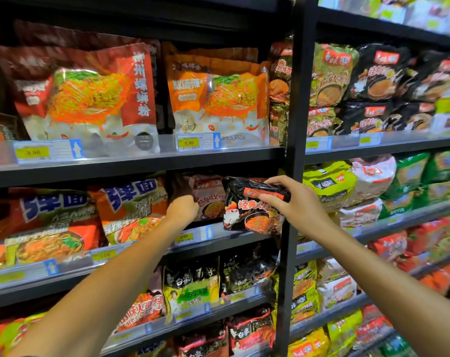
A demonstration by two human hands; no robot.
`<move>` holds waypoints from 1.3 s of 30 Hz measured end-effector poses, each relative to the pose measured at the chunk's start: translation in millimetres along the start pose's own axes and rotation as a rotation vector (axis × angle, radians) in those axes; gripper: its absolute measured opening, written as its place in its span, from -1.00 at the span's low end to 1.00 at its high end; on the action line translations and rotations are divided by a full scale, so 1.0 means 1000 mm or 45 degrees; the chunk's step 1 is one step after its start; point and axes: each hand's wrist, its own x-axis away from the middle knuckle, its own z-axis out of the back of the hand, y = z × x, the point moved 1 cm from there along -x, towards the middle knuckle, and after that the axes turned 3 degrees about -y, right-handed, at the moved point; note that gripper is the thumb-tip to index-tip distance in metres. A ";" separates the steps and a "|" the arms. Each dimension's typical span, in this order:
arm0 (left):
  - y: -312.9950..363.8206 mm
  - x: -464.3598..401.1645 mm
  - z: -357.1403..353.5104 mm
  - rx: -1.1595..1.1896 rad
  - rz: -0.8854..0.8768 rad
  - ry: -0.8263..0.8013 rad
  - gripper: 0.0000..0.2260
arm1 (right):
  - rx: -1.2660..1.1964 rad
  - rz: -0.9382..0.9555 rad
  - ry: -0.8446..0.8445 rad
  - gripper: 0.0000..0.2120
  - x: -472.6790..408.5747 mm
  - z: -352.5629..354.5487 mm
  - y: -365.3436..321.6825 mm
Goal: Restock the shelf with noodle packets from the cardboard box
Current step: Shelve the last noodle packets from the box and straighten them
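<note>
Two bare hands reach into the second shelf level of a black shelving unit (146,164). The right hand (293,199) grasps a black noodle packet (249,204) at its upper right corner, fingers curled over the top edge and thumb on the front face. The packet stands roughly upright, tilted slightly, at the right end of that level, just left of the black vertical upright (296,124); its lower edge sits at the front lip of the shelf. The left hand (182,207) is pushed into the gap left of the black packet and touches a pink noodle packet (209,199) that stands behind it. The fingers of the left hand are hidden in the shadow of the shelf, so whether they grasp the pink packet cannot be told.

To the left on the same level stand orange packets with blue lettering (131,204). On the level above, large red and orange pouches (90,94) stand behind clear price rails; one yellow price tag (189,143) reads 9.90. Below the hands, a yellow price tag (184,237) reads 3.00. The lower levels hold black and yellow packets (190,287). Right of the upright, further shelves carry green, black and white packets (347,184).
</note>
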 end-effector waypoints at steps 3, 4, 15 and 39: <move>0.005 -0.003 0.001 -0.075 -0.038 0.003 -0.76 | 0.014 -0.013 -0.001 -0.63 -0.019 -0.009 -0.003; 0.007 -0.004 0.001 -0.095 -0.056 -0.006 -0.79 | 0.018 -0.014 -0.004 -0.64 -0.026 -0.012 -0.003; -0.001 0.026 -0.003 -0.147 -0.617 0.206 -0.76 | 0.687 -0.016 -0.211 -0.71 -0.082 -0.042 -0.007; -0.071 0.156 -0.019 0.043 -1.123 -0.210 -0.61 | 0.741 0.511 -0.033 -0.38 0.030 -0.076 0.032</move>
